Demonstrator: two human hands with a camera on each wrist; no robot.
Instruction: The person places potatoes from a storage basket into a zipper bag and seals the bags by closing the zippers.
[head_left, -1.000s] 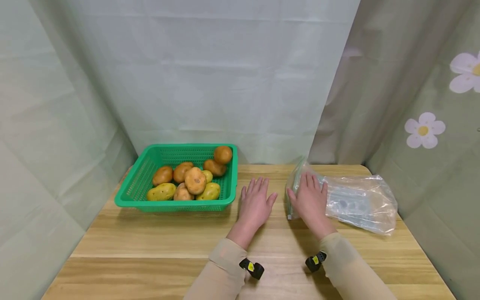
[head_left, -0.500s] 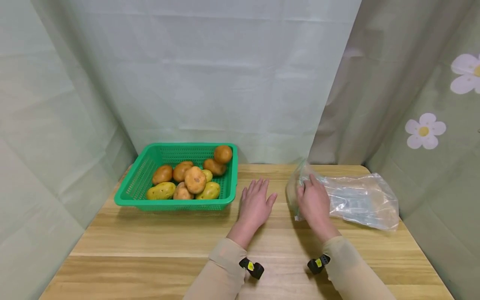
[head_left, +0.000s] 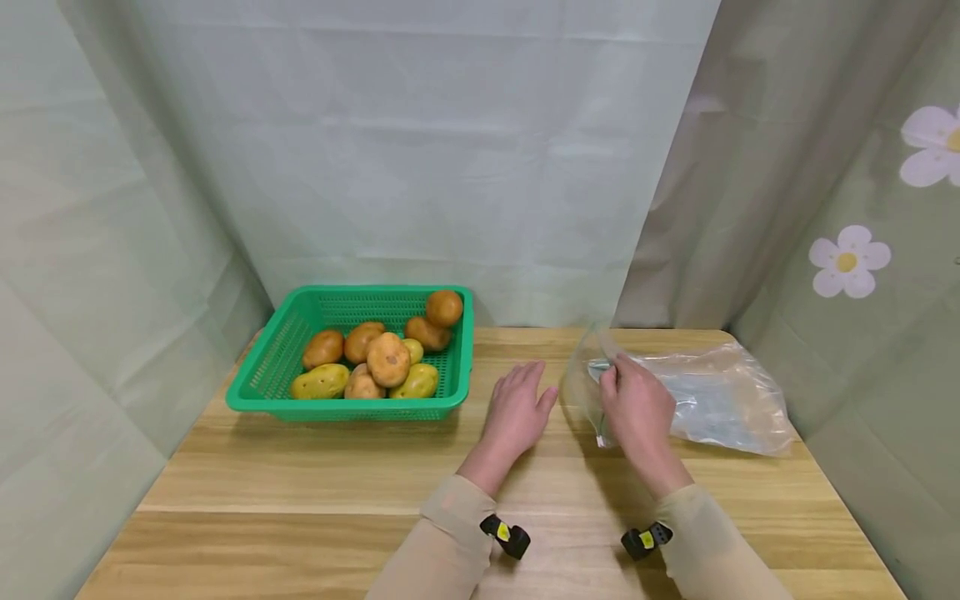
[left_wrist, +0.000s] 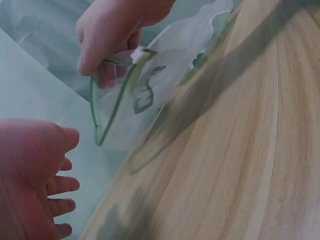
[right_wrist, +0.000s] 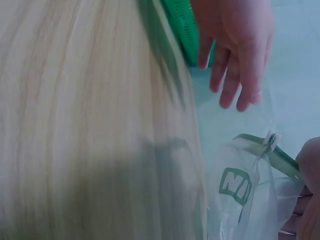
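A clear zip bag (head_left: pixel 712 400) with a green seal lies at the right of the wooden table (head_left: pixel 315 483). My right hand (head_left: pixel 626 396) pinches the bag's mouth edge and holds it lifted off the table. In the left wrist view the right hand (left_wrist: pixel 112 37) grips the green seal of the bag (left_wrist: pixel 155 80). My left hand (head_left: pixel 517 404) is open, fingers spread, just left of the bag's mouth and holding nothing. The right wrist view shows the left hand (right_wrist: pixel 240 55) above the bag (right_wrist: pixel 245 192).
A green plastic basket (head_left: pixel 345 409) with several potatoes (head_left: pixel 387 358) stands at the back left of the table, just left of my left hand. Pale curtains close in the back and both sides; the right one carries flower prints.
My right hand went from lying flat on the bag to pinching its mouth and raising it. The left hand drifted slightly right towards the bag.
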